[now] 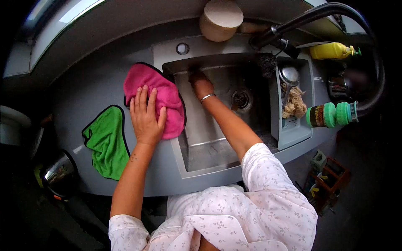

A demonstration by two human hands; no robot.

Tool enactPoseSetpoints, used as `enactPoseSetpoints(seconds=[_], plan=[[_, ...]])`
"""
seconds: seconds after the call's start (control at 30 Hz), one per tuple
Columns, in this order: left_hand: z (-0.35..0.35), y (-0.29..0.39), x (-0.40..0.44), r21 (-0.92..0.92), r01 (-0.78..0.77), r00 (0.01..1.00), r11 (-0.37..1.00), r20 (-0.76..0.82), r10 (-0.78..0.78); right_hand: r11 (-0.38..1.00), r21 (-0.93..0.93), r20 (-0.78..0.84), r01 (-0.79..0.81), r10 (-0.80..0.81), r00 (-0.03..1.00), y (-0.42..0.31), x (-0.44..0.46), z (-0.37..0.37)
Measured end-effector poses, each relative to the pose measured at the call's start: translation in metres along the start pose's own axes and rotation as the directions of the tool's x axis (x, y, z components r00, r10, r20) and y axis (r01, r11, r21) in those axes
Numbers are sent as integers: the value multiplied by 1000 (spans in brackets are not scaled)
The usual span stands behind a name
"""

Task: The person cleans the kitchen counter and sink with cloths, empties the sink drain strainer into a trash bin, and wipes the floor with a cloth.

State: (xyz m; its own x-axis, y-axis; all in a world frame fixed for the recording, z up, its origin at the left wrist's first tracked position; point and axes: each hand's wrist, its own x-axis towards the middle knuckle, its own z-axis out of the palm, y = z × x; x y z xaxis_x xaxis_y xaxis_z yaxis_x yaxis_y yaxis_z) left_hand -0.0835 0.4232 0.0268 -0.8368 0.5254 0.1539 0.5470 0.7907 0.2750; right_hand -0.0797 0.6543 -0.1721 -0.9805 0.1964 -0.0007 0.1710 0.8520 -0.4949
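My left hand (pixel 146 115) lies flat with fingers spread on a pink cloth (pixel 171 106) that has dark edging. This cloth rests over the counter and the left rim of the sink (pixel 186 167). My right hand (pixel 202 86), with a silver bracelet at the wrist, reaches down inside the sink at its back left corner. Its fingers are in shadow, so I cannot tell what they hold or touch. Left of my left forearm, a green cloth (pixel 108 140) with black edging is spread on the counter.
A drain (pixel 241 100) sits in the basin floor. On the right, a grey tray (pixel 295 140) holds a tan scrubber (pixel 295 102). A black faucet (pixel 289 27) arches overhead with a green nozzle (pixel 331 115). Behind stand a round pot (pixel 221 21) and a yellow bottle (pixel 328 51).
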Motion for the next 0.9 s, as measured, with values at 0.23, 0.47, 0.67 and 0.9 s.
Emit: enactPoseSetpoints(seconds=[0.23, 0.47, 0.67, 0.9], plan=[[4, -3, -2, 5, -17, 1000, 1000, 1, 17, 973, -109, 259, -201, 223, 940, -30, 16, -16], [3, -2, -2, 26, -44, 999, 999, -20, 45, 968, -31, 301, -251, 248, 921, -25, -22, -30], [5, -2, -2, 26, -43, 999, 999, -27, 43, 703, 443, 182, -556, 537, 824, 49, -123, -81], [6, -3, -2, 39, -56, 998, 998, -31, 58, 841, 149, 68, -521, 517, 854, 121, -157, -89]])
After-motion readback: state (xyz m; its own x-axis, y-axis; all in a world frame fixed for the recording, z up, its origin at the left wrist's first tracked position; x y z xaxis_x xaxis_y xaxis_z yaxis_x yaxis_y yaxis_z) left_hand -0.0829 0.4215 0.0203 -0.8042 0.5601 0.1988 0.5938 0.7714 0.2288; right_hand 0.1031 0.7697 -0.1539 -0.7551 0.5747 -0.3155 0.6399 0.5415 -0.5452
